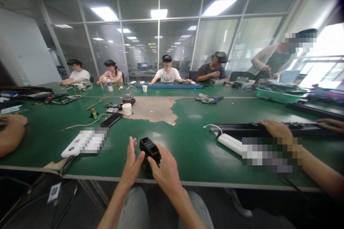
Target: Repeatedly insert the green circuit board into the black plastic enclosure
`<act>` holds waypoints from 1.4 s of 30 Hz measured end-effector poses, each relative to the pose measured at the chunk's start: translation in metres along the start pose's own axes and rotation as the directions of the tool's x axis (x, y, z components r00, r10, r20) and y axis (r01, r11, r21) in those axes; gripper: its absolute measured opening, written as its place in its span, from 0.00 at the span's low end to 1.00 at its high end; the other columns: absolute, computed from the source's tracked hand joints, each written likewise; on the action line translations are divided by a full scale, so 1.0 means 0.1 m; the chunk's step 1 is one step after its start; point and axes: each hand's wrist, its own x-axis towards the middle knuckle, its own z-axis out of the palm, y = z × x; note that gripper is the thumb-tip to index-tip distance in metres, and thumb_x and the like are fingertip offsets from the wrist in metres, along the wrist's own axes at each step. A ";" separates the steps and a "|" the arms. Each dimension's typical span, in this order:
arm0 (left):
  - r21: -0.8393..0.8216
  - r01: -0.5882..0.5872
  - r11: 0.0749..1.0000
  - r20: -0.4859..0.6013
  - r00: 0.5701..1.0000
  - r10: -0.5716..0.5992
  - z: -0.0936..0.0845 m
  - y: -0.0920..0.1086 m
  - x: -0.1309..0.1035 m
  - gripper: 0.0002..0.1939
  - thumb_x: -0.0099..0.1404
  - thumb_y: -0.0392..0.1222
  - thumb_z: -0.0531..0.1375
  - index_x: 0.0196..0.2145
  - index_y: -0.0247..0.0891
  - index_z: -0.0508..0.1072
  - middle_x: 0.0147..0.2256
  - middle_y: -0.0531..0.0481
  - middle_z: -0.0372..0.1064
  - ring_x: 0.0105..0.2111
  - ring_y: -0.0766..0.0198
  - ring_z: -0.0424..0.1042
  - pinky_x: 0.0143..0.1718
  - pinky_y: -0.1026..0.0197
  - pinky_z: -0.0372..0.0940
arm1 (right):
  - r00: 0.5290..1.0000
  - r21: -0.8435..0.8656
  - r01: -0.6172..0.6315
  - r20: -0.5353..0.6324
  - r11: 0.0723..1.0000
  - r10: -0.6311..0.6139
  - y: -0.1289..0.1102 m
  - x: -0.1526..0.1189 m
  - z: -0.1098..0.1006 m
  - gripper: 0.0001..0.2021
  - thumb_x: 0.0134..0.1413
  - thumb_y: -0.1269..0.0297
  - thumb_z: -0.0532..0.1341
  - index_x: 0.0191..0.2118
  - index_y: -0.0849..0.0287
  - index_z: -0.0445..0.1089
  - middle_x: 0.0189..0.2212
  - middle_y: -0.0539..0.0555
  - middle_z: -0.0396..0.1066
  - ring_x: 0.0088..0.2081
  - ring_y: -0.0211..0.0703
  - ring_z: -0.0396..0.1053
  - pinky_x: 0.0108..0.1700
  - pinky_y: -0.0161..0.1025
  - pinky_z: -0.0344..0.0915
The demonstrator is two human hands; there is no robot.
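Note:
A small black box-shaped device (149,149), with slots or ports at its far end and faint print on top, is tilted just above the table's front edge. My right hand (167,169) grips it from the right, thumb on the near side and fingers along the far side. To its left, my left hand (132,162) has its fingers stretched upward and apart. Its thumb is close to the device's left side; whether it touches cannot be made out. The green table (188,154) lies beneath both hands.
Left of my hands are a white power bank-like box (73,146), a black phone (111,120) and a paper cup (127,109). A white power strip (231,144) lies to the right, near a co-worker's arm (317,164). Gloves (206,98) and a green basket (281,94) sit farther back.

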 end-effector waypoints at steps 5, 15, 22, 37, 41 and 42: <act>0.008 0.026 1.000 0.043 0.999 -0.026 -0.01 -0.01 0.01 0.39 0.70 0.58 0.50 0.69 0.47 0.34 0.67 0.42 0.45 0.67 0.53 0.47 0.67 0.42 0.41 | 1.000 0.001 -0.014 0.017 1.000 0.014 0.00 -0.02 -0.01 0.24 0.54 0.65 0.61 0.58 0.61 0.65 0.51 0.60 0.72 0.51 0.52 0.69 0.54 0.49 0.67; 0.003 0.050 0.999 0.042 0.998 -0.050 -0.02 0.01 0.01 0.38 0.69 0.60 0.50 0.69 0.46 0.37 0.67 0.40 0.48 0.67 0.52 0.48 0.66 0.42 0.43 | 0.996 -0.020 0.028 0.087 0.999 -0.026 0.05 -0.19 -0.07 0.26 0.52 0.68 0.61 0.59 0.58 0.63 0.51 0.58 0.72 0.51 0.52 0.68 0.54 0.49 0.66; -0.069 0.066 0.995 0.011 0.998 -0.065 -0.02 0.05 0.02 0.36 0.71 0.60 0.46 0.69 0.45 0.39 0.66 0.41 0.50 0.66 0.54 0.50 0.66 0.43 0.42 | 0.996 0.011 0.040 0.077 0.999 -0.040 0.17 -0.33 0.01 0.30 0.53 0.70 0.61 0.62 0.55 0.58 0.54 0.58 0.69 0.53 0.51 0.67 0.55 0.50 0.66; -0.094 0.069 0.993 0.029 0.997 -0.067 -0.04 0.10 0.00 0.34 0.71 0.59 0.48 0.68 0.44 0.45 0.64 0.42 0.55 0.64 0.55 0.54 0.66 0.46 0.46 | 0.996 0.174 -0.082 -0.020 0.981 0.087 0.07 -0.14 -0.01 0.27 0.54 0.64 0.62 0.60 0.56 0.63 0.54 0.59 0.70 0.54 0.53 0.68 0.55 0.51 0.66; -0.018 -0.046 0.999 0.078 0.996 0.047 -0.04 0.09 -0.03 0.40 0.68 0.58 0.53 0.69 0.44 0.40 0.65 0.40 0.51 0.66 0.52 0.51 0.66 0.43 0.45 | 0.985 0.221 -0.102 -0.111 0.970 0.129 0.10 0.07 -0.14 0.27 0.56 0.60 0.61 0.61 0.56 0.61 0.56 0.60 0.68 0.53 0.52 0.69 0.54 0.50 0.67; 0.016 -0.075 0.997 0.096 0.993 0.073 -0.04 0.09 -0.04 0.44 0.65 0.59 0.56 0.69 0.44 0.38 0.66 0.39 0.50 0.66 0.50 0.50 0.66 0.42 0.45 | 0.982 0.205 -0.109 -0.129 0.973 0.137 0.15 0.11 -0.16 0.27 0.56 0.60 0.61 0.62 0.56 0.61 0.56 0.60 0.68 0.53 0.51 0.69 0.54 0.50 0.67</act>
